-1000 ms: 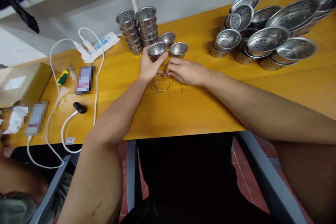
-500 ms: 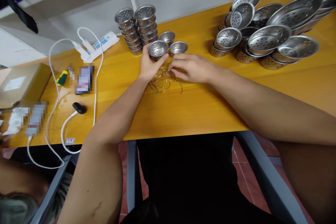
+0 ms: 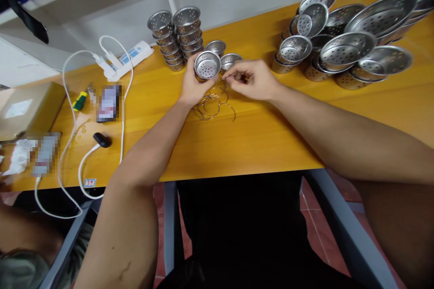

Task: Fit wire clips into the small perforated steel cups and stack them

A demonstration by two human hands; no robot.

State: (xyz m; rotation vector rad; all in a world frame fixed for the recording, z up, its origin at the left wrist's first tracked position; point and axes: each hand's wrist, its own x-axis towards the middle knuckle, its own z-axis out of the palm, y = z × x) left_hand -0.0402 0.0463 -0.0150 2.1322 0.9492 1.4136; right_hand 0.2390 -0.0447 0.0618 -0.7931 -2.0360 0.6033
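My left hand (image 3: pixel 194 85) is wrapped round a small perforated metal cup (image 3: pixel 207 65), its open mouth tilted towards me. Close to the cup's right side, my right hand (image 3: pixel 251 79) pinches a thin wire (image 3: pixel 223 83) between thumb and forefinger; most of that wire is hard to make out. Below both hands lies a loose tangle of curved wires (image 3: pixel 212 107) on the wooden table. Just behind them stand two more small perforated cups, one farther back (image 3: pixel 216 47) and one (image 3: pixel 231 61) partly hidden by my right hand.
Two stacks of small cups (image 3: pixel 187 31) stand at the back. Larger perforated metal cups (image 3: pixel 349 49) crowd the right side. To the left are a power strip (image 3: pixel 129 61) with white cables, a phone (image 3: pixel 109 103), a green-yellow tool (image 3: pixel 80 101) and a cardboard box (image 3: pixel 34 108). Another person's leg shows lower left.
My left hand has tipped the cup further towards me and moved it slightly right. My right hand has lifted off the wire tangle and turned, its fingertips now close to the cup.
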